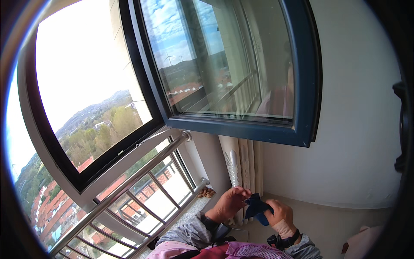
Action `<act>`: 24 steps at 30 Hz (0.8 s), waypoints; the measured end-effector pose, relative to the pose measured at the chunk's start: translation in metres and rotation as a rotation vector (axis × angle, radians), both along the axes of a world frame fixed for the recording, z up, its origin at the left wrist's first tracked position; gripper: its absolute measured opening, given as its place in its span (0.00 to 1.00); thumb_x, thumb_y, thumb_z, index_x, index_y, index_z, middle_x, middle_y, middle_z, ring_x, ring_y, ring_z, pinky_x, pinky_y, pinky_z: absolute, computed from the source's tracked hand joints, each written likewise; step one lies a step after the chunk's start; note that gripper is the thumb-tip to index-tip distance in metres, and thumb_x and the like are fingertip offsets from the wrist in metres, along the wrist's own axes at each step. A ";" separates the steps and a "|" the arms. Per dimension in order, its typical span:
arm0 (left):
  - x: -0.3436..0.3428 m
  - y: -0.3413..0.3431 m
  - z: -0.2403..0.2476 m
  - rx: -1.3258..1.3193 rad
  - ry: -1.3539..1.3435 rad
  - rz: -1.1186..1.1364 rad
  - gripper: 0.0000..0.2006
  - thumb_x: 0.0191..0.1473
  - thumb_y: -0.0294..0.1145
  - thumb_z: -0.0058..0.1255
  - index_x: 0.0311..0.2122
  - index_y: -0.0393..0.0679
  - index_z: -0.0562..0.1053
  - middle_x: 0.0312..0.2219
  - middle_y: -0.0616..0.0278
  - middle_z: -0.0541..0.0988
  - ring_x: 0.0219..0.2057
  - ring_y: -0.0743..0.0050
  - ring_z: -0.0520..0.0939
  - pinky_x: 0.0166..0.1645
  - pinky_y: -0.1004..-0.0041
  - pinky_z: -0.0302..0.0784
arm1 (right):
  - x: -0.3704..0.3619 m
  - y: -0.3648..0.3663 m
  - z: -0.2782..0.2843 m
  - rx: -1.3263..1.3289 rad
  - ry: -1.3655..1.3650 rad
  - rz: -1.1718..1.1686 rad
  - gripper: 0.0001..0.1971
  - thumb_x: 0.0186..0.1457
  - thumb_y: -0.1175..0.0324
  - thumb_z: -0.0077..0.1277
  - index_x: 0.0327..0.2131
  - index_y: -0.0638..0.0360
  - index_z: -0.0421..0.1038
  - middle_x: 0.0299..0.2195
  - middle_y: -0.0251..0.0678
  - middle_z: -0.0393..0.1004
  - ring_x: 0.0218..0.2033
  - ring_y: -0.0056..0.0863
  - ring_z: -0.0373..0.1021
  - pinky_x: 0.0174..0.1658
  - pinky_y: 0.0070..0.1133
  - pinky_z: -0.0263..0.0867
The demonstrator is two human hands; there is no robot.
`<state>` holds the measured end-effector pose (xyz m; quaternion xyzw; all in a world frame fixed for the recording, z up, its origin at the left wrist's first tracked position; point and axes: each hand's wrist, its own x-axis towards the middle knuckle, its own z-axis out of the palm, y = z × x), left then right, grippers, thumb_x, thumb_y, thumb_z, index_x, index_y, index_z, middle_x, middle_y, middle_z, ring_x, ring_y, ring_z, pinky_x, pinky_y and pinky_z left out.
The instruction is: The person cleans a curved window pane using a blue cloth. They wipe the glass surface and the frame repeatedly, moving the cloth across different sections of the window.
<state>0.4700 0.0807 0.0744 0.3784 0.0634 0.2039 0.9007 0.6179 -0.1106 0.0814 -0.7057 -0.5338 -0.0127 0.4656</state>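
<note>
A small piece of dark blue cloth (258, 210) is held up between my two hands, folded and bunched; its exact kind does not show. My right hand (282, 217) is closed on its right side, with fingers wrapped round the edge. On the other side, the curled fingertips of my left hand (230, 202) pinch at the cloth's upper left edge. Both wrists carry dark bands, and grey sleeves cover the forearms. Pink and checked purple fabric (254, 250) lies across my front below the hands.
A dark-framed window sash (241, 129) stands swung inward above my hands. Metal railing (142, 183) runs along the window at left. Pale curtains (243, 162) hang behind the hands. Several brown lumps (206, 192) sit on the speckled sill. A white wall (336, 168) rises at right.
</note>
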 end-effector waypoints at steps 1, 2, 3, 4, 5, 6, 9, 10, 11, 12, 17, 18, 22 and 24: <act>-0.019 0.014 0.009 -0.086 -0.116 -0.058 0.07 0.62 0.35 0.48 0.37 0.45 0.73 0.41 0.59 0.78 0.43 0.67 0.78 0.47 0.71 0.74 | -0.006 0.007 0.009 0.002 0.001 0.036 0.13 0.49 0.70 0.55 0.41 0.53 0.77 0.36 0.43 0.79 0.36 0.46 0.76 0.37 0.35 0.72; -0.034 0.023 0.016 -0.103 -0.170 -0.035 0.08 0.64 0.38 0.47 0.37 0.47 0.73 0.41 0.61 0.78 0.43 0.69 0.78 0.47 0.71 0.75 | -0.011 0.016 0.018 -0.006 0.024 0.054 0.15 0.51 0.73 0.53 0.44 0.55 0.77 0.37 0.43 0.79 0.37 0.47 0.76 0.40 0.34 0.72; -0.049 0.029 0.023 -0.066 -0.227 -0.008 0.08 0.64 0.39 0.48 0.38 0.47 0.73 0.42 0.60 0.79 0.42 0.70 0.79 0.47 0.72 0.75 | -0.017 0.026 0.026 0.045 0.048 0.115 0.15 0.52 0.74 0.52 0.44 0.57 0.77 0.38 0.44 0.79 0.38 0.45 0.77 0.41 0.32 0.72; -0.059 0.031 0.028 0.037 -0.041 0.085 0.08 0.64 0.38 0.50 0.42 0.46 0.74 0.43 0.61 0.79 0.43 0.72 0.79 0.48 0.73 0.74 | -0.022 0.036 0.033 0.078 0.073 0.167 0.14 0.53 0.74 0.52 0.45 0.59 0.76 0.38 0.45 0.80 0.39 0.43 0.78 0.43 0.30 0.72; -0.068 0.033 0.032 0.133 0.107 0.201 0.10 0.64 0.37 0.51 0.45 0.45 0.74 0.44 0.62 0.79 0.43 0.74 0.80 0.49 0.75 0.74 | -0.027 0.046 0.042 0.105 0.112 0.195 0.14 0.54 0.75 0.52 0.45 0.62 0.76 0.39 0.46 0.80 0.40 0.41 0.78 0.44 0.28 0.73; -0.075 0.034 0.036 0.275 0.155 0.135 0.12 0.63 0.34 0.53 0.50 0.44 0.73 0.47 0.63 0.79 0.46 0.75 0.79 0.53 0.73 0.74 | -0.034 0.055 0.049 0.102 0.199 0.244 0.13 0.59 0.73 0.52 0.47 0.63 0.75 0.39 0.44 0.81 0.41 0.33 0.78 0.46 0.25 0.72; -0.085 0.034 0.048 0.489 0.106 0.009 0.21 0.62 0.29 0.55 0.59 0.41 0.69 0.49 0.68 0.78 0.50 0.78 0.78 0.58 0.72 0.72 | -0.050 0.083 0.079 0.047 0.302 0.328 0.13 0.62 0.69 0.53 0.47 0.64 0.75 0.39 0.43 0.81 0.41 0.30 0.78 0.45 0.25 0.72; -0.086 0.035 0.052 0.526 0.101 0.017 0.21 0.62 0.30 0.56 0.59 0.41 0.69 0.49 0.68 0.78 0.50 0.78 0.78 0.58 0.72 0.72 | -0.055 0.093 0.089 0.036 0.305 0.314 0.13 0.62 0.68 0.54 0.48 0.63 0.74 0.39 0.43 0.81 0.42 0.30 0.77 0.46 0.25 0.72; -0.086 0.039 0.057 0.564 0.070 0.008 0.21 0.62 0.30 0.56 0.59 0.41 0.70 0.49 0.68 0.78 0.50 0.79 0.78 0.57 0.73 0.72 | -0.060 0.102 0.099 0.021 0.301 0.313 0.14 0.62 0.67 0.55 0.48 0.63 0.74 0.39 0.43 0.81 0.44 0.30 0.77 0.46 0.25 0.71; -0.087 0.044 0.062 0.560 0.054 0.071 0.20 0.62 0.30 0.56 0.59 0.41 0.70 0.49 0.68 0.79 0.50 0.80 0.77 0.57 0.73 0.72 | -0.066 0.110 0.107 -0.004 0.302 0.283 0.14 0.62 0.66 0.56 0.48 0.62 0.74 0.40 0.44 0.80 0.45 0.31 0.77 0.46 0.25 0.71; -0.090 0.077 0.081 0.523 0.115 0.282 0.17 0.58 0.22 0.56 0.53 0.42 0.76 0.44 0.74 0.80 0.44 0.85 0.77 0.52 0.77 0.72 | -0.085 0.141 0.130 0.060 0.228 0.316 0.16 0.59 0.67 0.59 0.49 0.61 0.74 0.38 0.40 0.81 0.42 0.29 0.77 0.48 0.24 0.70; -0.091 0.084 0.083 0.530 -0.040 0.275 0.16 0.58 0.23 0.56 0.52 0.42 0.76 0.44 0.73 0.80 0.45 0.85 0.77 0.53 0.77 0.72 | -0.085 0.144 0.131 0.045 0.213 0.304 0.16 0.58 0.67 0.59 0.49 0.61 0.74 0.38 0.40 0.81 0.42 0.28 0.77 0.48 0.24 0.70; -0.094 0.100 0.087 0.403 -0.226 0.220 0.14 0.59 0.29 0.59 0.50 0.40 0.77 0.44 0.66 0.83 0.43 0.80 0.82 0.51 0.75 0.76 | -0.084 0.152 0.130 -0.001 0.321 0.337 0.18 0.59 0.64 0.58 0.50 0.61 0.74 0.42 0.37 0.79 0.45 0.25 0.73 0.51 0.23 0.68; -0.093 0.101 0.088 0.374 -0.258 0.255 0.14 0.59 0.30 0.59 0.50 0.40 0.77 0.43 0.65 0.83 0.42 0.78 0.82 0.49 0.75 0.77 | -0.085 0.153 0.129 0.104 0.303 0.265 0.20 0.58 0.64 0.59 0.52 0.58 0.72 0.46 0.35 0.77 0.46 0.24 0.72 0.50 0.23 0.68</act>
